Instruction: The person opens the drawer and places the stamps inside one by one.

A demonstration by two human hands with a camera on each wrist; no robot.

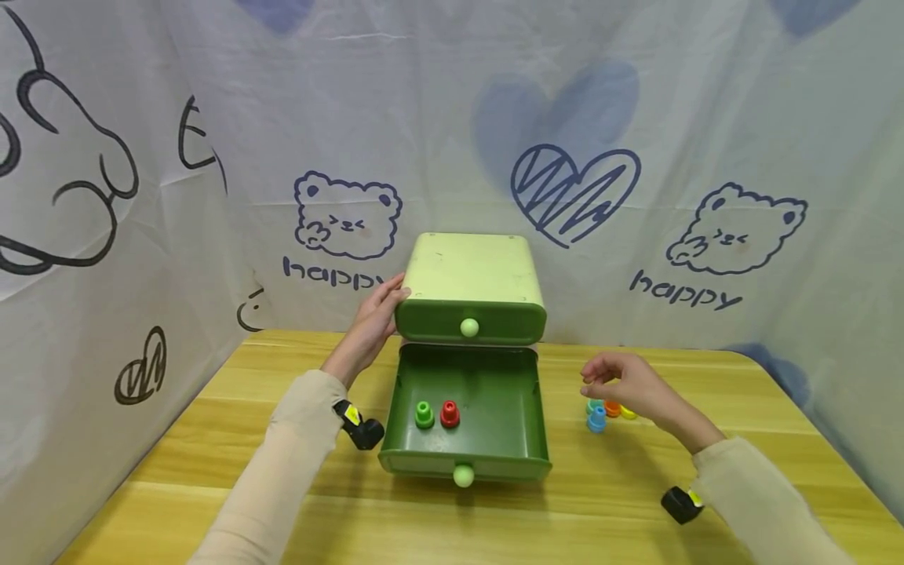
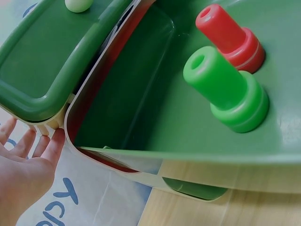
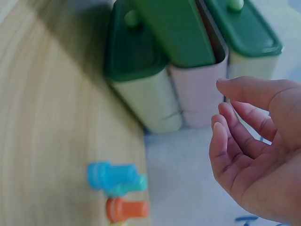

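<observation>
A small drawer cabinet (image 1: 473,267) with green fronts stands on the table, its top drawer closed and the drawer (image 1: 494,404) below pulled out. Inside that drawer, a green stepped peg (image 1: 424,415) and a red one (image 1: 450,414) stand upright side by side. My left hand (image 1: 374,322) rests its fingers against the cabinet's left side, near the top. Over the table to the right hovers my right hand (image 1: 628,384), fingers loosely bent and nothing between them. Beneath it are a blue peg (image 1: 596,419), an orange peg (image 3: 127,209) and a teal peg (image 3: 137,182), partly covered in the head view.
A yellow peg (image 1: 628,413) sits beside the orange one, mostly behind the right hand. The wooden table (image 1: 282,471) ends at a white printed cloth (image 1: 452,118) behind the cabinet. The open drawer's round knob (image 1: 463,475) sticks out toward the front.
</observation>
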